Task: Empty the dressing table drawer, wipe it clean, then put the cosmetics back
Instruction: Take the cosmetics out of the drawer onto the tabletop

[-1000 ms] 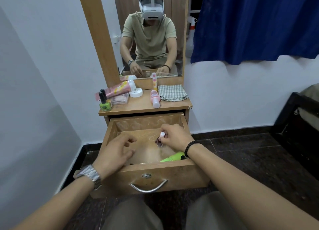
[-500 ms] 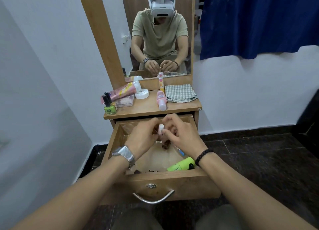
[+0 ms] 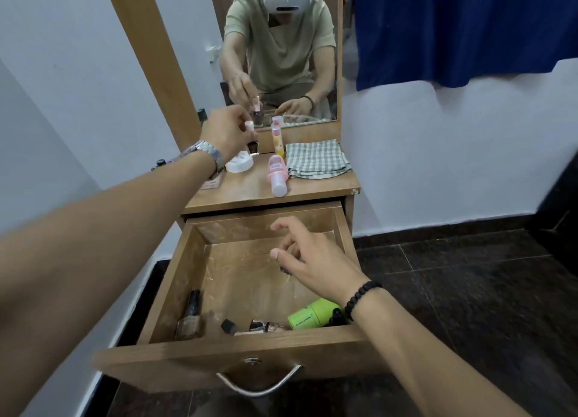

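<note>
The wooden drawer [image 3: 175, 294] is pulled out below the dressing table top [image 3: 247, 191]. My left hand [image 3: 226, 132] reaches over the table top near the mirror, shut on a small dark nail polish bottle [image 3: 251, 146] with a white cap. My right hand [image 3: 308, 257] hovers over the drawer's right side, fingers apart, holding nothing. In the drawer's front lie a brown bottle [image 3: 190, 316], a green tube [image 3: 309, 317] and a few small dark items [image 3: 250, 326].
On the table top sit a white jar [image 3: 239, 164], a pink-and-white tube [image 3: 276, 174], an upright yellow tube [image 3: 276, 138] and a folded checked cloth [image 3: 316, 163]. A mirror [image 3: 281, 50] stands behind. A white wall is at left, dark floor at right.
My left hand took the white-capped bottle from over the drawer and carried it up to the table top. My right hand let go and stayed over the drawer.
</note>
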